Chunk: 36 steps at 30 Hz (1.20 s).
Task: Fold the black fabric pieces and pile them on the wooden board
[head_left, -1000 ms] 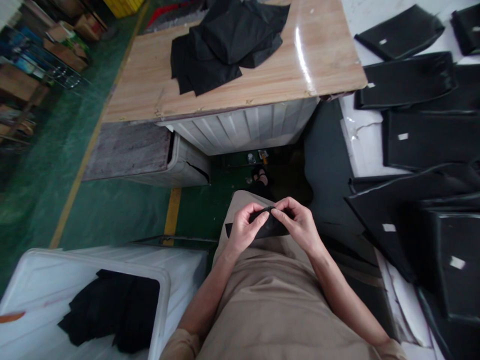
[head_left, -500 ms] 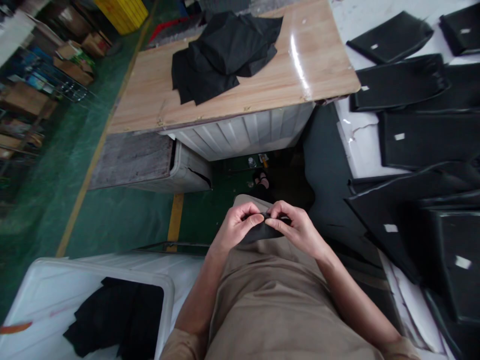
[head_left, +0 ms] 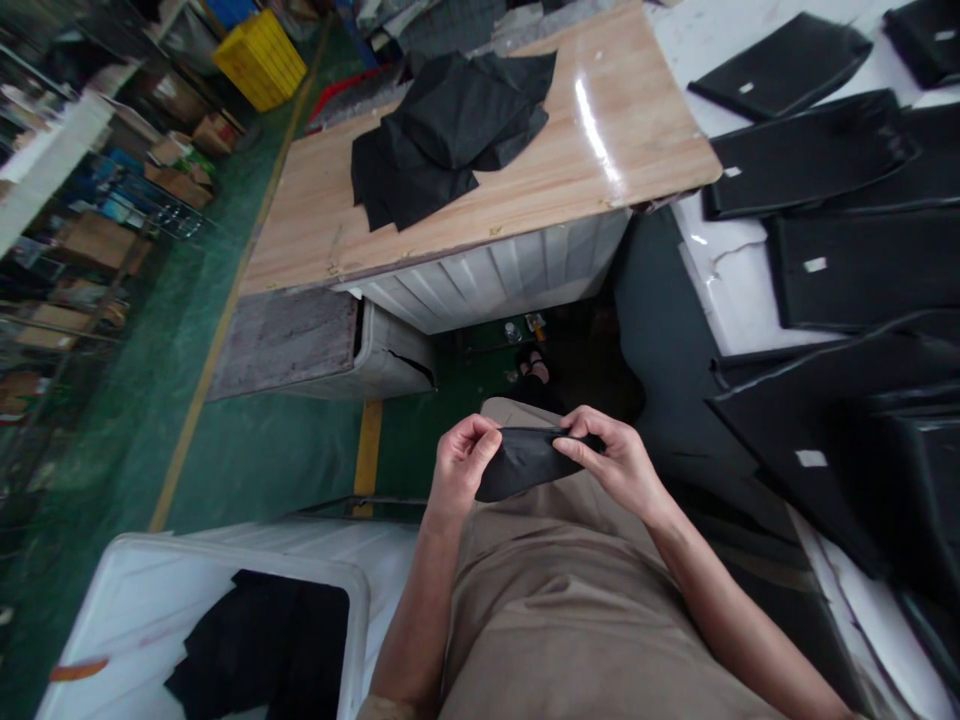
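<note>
Between both hands a piece of black fabric (head_left: 525, 462) is stretched along its upper edge, hanging in front of my apron. My left hand (head_left: 463, 465) pinches the edge's left end between thumb and fingers. Farther right along the same edge, my right hand (head_left: 607, 455) pinches it, with a bit of the cloth showing past the fingers. Beyond the hands, a loose pile of black fabric pieces (head_left: 450, 125) lies on the wooden board (head_left: 637, 130).
A white bin (head_left: 240, 548) at lower left holds black fabric (head_left: 262, 640). On the white table (head_left: 739, 290) at right lie several black panels (head_left: 862, 270) with small white labels. A grey-topped bin (head_left: 289, 335) stands left of the board. Shelves with cardboard boxes (head_left: 97, 240) line the far left.
My hands have moved apart along the fabric's edge, from nearly touching thumbs to a stretch of cloth between them. The view has shifted slightly to the left.
</note>
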Motion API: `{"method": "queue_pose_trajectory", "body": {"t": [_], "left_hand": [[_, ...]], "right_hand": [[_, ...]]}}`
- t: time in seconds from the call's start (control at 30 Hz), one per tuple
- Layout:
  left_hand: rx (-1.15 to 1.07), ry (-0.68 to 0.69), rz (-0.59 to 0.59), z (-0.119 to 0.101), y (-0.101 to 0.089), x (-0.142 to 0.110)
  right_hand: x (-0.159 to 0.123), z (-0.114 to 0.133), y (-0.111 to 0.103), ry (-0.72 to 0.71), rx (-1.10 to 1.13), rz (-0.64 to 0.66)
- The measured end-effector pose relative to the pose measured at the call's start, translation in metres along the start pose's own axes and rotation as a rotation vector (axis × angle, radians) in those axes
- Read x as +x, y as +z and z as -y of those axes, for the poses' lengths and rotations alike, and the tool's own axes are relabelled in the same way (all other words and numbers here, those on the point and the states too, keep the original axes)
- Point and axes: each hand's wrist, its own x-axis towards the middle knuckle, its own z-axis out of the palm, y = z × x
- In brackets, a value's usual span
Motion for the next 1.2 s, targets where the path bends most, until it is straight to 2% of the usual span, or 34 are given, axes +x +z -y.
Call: {"method": "queue_pose_trajectory", "body": {"t": [0.27, 0.43, 0.57, 0.87, 1.2], "left_hand": [[-0.047, 0.006, -0.047, -0.003, 0.006, -0.003], [-0.088, 0.015, -0.055, 0.0, 0.002, -0.002], [-0.106, 0.019, -0.118, 0.008, -0.005, 0.0], [-0.126, 0.015, -0.196, 0.012, -0.002, 0.002], [-0.178, 0.017, -0.15, 0.01, -0.003, 0.001]], "right_hand": [[0.002, -0.006, 0.003, 0.05, 0.029, -0.09], [0.002, -0.01, -0.005, 0.105, 0.109, -0.069], [0.001, -0.012, -0.012, 0.173, 0.254, -0.038], [0.001, -0.013, -0.002, 0.204, 0.333, -0.217], [0.003, -0.013, 0.005, 0.23, 0.389, -0.317]]}}
